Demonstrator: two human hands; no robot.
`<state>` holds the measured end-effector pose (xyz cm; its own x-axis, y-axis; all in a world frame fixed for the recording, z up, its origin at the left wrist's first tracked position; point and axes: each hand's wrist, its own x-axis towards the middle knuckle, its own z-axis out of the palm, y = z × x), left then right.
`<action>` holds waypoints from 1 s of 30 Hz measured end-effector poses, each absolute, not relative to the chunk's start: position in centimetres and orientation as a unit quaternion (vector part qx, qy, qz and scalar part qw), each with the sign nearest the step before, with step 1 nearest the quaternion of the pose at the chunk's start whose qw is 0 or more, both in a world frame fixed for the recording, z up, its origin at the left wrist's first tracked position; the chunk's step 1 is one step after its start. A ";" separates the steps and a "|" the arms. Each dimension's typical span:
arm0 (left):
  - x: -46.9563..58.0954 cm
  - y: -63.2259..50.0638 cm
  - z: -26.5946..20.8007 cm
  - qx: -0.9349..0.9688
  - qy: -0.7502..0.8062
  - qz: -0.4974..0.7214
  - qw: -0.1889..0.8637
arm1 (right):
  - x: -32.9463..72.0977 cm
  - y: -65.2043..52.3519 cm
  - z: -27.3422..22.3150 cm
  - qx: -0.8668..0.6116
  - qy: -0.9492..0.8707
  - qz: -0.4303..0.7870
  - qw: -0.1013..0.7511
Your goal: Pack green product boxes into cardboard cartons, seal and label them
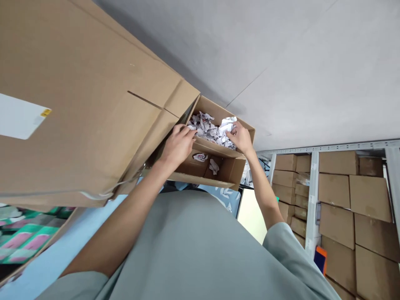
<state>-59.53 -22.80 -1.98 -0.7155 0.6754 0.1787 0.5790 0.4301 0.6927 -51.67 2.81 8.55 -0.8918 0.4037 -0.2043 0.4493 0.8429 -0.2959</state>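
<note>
An open cardboard box holds a heap of crumpled printed paper. My right hand is closed, thumb and fingers pinching a whiter crumpled sheet at the right of the heap. At the box's left end, my left hand lies over the edge with bent, slightly parted fingers, the tips by the paper; its thumb is hidden. On the near side stands a second open compartment or box, with two small crumpled paper pieces inside.
A large cardboard carton rises close on the left. Grey wall lies beyond the box. On the right, metal shelving carries many stacked cartons. Green and pink packages sit at lower left.
</note>
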 end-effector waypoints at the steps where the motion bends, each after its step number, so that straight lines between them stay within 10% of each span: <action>1: -59.5 -22.8 -2.1 0.373 0.843 0.382 0.063 | -49.9 1.9 9.5 0.223 0.954 -0.195 0.044; 13: -59.7 -23.1 -2.1 0.395 0.843 0.358 0.069 | -39.8 -7.0 8.1 0.249 0.883 -0.398 0.002; 30: -60.0 -23.1 -2.6 0.412 0.836 0.360 0.048 | -46.9 -4.3 9.9 0.242 0.885 -0.385 -0.098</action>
<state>-59.95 -23.07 -2.56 -0.6551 0.7241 0.2156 0.6544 0.4012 0.6409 -46.89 -4.30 9.87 -0.8633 0.5046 -0.0128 0.3533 0.5859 -0.7294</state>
